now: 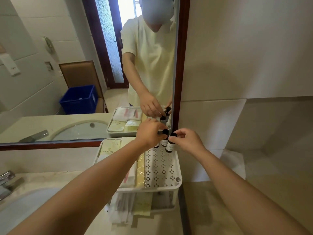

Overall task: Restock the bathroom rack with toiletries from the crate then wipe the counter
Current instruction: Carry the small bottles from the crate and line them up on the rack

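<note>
A white two-tier rack (176, 184) stands on the counter against the mirror. Its top tray holds flat sachets on the left and a perforated bare area on the right. At the tray's far right corner stand small black-capped toiletry bottles. My left hand (149, 134) pinches the cap of one small bottle (164, 141). My right hand (188, 141) pinches the cap of another small bottle (169, 146), which is tilted slightly. A third bottle (156, 145) shows partly under my left hand. The lower tier holds more packets.
The sink basin (25, 206) and tap (7, 182) lie at the left. The mirror (67, 82) reflects a blue crate (79, 99) behind me. A folded white cloth (235, 165) rests on the counter to the right of the rack. Loose packets (122, 214) lie in front of the rack.
</note>
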Demonstrator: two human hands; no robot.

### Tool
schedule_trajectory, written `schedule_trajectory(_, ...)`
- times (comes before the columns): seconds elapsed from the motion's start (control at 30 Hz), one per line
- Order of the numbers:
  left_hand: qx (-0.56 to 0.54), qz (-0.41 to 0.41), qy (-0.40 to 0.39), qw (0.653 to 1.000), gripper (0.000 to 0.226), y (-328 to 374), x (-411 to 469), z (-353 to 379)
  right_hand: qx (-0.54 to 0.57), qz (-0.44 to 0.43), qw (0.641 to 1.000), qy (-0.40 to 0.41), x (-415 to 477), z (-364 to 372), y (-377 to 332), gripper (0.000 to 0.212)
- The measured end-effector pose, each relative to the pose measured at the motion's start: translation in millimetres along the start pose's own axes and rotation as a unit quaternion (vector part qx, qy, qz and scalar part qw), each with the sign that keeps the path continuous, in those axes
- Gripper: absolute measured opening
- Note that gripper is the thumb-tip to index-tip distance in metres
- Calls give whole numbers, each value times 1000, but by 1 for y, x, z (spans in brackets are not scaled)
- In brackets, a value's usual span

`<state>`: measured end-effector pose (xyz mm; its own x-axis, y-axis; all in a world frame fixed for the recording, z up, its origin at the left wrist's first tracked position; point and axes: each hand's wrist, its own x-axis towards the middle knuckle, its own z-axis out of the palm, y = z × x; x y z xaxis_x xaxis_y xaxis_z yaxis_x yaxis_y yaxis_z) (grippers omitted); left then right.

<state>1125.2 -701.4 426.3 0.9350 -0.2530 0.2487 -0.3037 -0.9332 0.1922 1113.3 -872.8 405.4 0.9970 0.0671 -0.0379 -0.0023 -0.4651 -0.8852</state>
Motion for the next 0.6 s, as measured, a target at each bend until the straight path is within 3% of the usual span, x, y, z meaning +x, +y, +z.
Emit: schedule_trajectory(0.6,92,55,32,994,38,-21,10,16,-142,-34,989,5,20,21,11,14)
